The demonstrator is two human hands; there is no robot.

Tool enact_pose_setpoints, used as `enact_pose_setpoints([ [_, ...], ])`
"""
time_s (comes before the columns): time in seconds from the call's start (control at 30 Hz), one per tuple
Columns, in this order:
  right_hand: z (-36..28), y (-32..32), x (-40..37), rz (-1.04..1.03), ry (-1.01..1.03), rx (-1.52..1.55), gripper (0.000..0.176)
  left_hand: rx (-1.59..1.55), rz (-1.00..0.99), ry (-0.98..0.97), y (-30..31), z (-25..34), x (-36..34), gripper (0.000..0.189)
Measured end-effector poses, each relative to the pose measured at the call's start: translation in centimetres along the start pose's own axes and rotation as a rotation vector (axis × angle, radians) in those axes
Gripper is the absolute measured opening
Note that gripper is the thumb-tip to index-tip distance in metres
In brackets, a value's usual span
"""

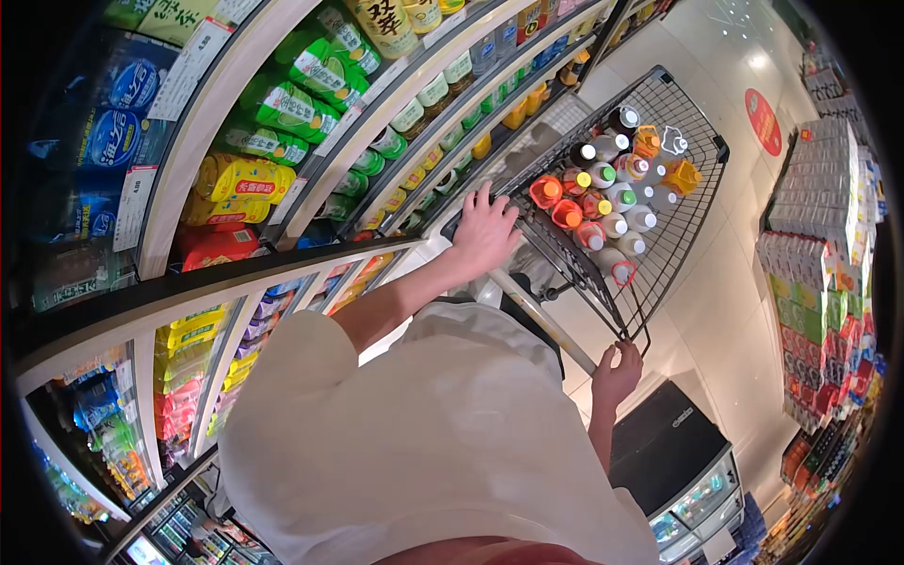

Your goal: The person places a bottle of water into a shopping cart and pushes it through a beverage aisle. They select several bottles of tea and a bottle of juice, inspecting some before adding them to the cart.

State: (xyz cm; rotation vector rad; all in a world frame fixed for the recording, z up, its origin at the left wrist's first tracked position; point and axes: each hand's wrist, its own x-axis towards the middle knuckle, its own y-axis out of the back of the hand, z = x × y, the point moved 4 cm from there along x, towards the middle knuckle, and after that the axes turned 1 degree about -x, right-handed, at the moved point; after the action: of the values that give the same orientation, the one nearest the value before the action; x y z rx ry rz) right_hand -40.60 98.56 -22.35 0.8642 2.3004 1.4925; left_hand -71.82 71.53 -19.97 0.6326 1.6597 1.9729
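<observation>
A shopping cart of dark wire stands in front of me, tilted in the view. Its pale handle bar runs across just ahead of my body. My left hand lies over the left end of the handle, fingers bent over it and slightly apart. At the other end, my right hand is closed around the bar near the basket's corner. Inside the basket, several bottles stand upright: orange-red capped ones, white-capped ones and a dark-capped one.
Shelves of bottled drinks curve along my left, close to the cart, with price tags on their edges. Stacked cartons rise on the right. A black-topped cooler is at my right side. A red round sticker marks the tiled floor.
</observation>
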Motion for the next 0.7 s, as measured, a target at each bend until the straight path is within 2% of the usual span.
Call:
enact_pose_setpoints([
  [0.1, 1.1, 0.3, 2.1, -0.003, 0.044, -0.007, 0.023, -0.009, 0.006, 0.004, -0.2, 0.7, 2.0, 0.047],
  [0.27, 2.0, 0.6, 5.1, -0.164, 0.033, -0.133, 0.026, -0.017, 0.064, 0.004, -0.5, 1.5, 5.0, 0.044],
  [0.37, 1.9, 0.9, 7.2, -0.13, 0.25, -0.152, 0.025, 0.022, 0.058, 0.018, -0.6, 2.1, 6.5, 0.044],
  [0.4, 2.4, 0.6, 8.3, -0.149, 0.323, 0.006, 0.027, 0.016, 0.065, 0.021, -0.7, 2.2, 7.0, 0.044],
  [0.5, -0.4, 1.8, 10.6, -0.3, 0.388, 0.109, 0.031, 0.007, 0.043, 0.04, -0.9, 2.6, 8.4, 0.044],
  [0.53, -0.3, 1.8, 11.1, -0.353, 0.332, 0.119, 0.037, 0.009, 0.006, 0.056, -0.5, 2.8, 8.9, 0.045],
  [0.63, 0.8, 2.3, 12.4, -0.261, 0.362, 0.137, 0.037, 0.01, -0.016, 0.074, -0.7, 3.4, 9.9, 0.044],
  [0.7, 0.6, 2.3, 13.2, -0.313, 0.388, 0.222, 0.039, 0.017, -0.019, 0.096, -0.8, 3.3, 10.3, 0.043],
])
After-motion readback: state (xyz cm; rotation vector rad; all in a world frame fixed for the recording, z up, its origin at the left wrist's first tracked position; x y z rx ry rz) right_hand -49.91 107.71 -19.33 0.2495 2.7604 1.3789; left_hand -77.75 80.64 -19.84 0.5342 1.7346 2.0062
